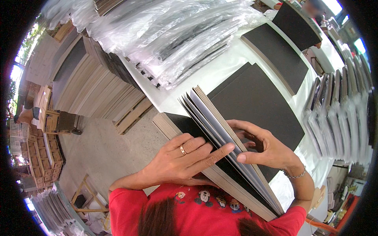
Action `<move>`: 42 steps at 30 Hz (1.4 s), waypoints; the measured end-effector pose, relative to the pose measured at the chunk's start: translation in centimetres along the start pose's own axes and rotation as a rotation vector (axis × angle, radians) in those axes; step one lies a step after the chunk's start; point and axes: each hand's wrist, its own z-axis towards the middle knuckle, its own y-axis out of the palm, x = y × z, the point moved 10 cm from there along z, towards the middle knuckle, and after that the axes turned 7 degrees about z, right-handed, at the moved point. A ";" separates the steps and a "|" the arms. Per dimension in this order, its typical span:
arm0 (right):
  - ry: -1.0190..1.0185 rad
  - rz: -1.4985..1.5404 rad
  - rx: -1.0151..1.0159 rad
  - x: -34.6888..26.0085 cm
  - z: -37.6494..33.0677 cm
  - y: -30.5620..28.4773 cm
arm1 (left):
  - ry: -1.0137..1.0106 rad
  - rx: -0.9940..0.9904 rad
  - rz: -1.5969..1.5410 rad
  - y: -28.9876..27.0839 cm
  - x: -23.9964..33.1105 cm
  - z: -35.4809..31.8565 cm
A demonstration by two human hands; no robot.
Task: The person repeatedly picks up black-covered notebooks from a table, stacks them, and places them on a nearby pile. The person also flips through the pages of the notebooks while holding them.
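Observation:
A thick stack of black-faced cardboard sheets (pixel 173 118) with grey-brown edges leans slantwise against my red shirt. Its upper part is fanned apart, showing several pale grey faces between the sheets. My left hand (pixel 185 159), with a ring on it, wraps over the near part of the stack; its index finger stretches across the opened edges and its thumb is hidden. My right hand (pixel 264 147), with a bracelet at the wrist, holds the far batch, thumb on the edges and fingers curled behind. Beyond it, larger black sheets (pixel 256 102) lie flat on the white-covered table (pixel 236 55).
Plastic-wrapped stacks (pixel 169 35) stand on the table's far left, and a black board pile (pixel 279 51) lies at the far right. More wrapped bundles (pixel 338 114) stand at right. To the left, tall board stacks (pixel 94 86) rest on a wooden pallet (pixel 134 114) on the concrete floor (pixel 94 149).

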 end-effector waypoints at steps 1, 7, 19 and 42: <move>0.003 0.006 -0.002 -0.1 0.0 0.1 | 0.001 -0.001 0.001 0.1 0.0 -0.1; 0.018 0.002 0.007 -0.4 0.0 0.0 | 0.025 0.021 0.012 0.0 0.0 0.0; -0.015 0.037 0.003 -0.2 0.0 -0.2 | 0.009 0.268 -0.015 -1.8 0.1 -0.6; -0.026 0.036 -0.021 -0.3 -0.4 0.1 | 0.002 -0.023 0.077 0.4 0.3 0.4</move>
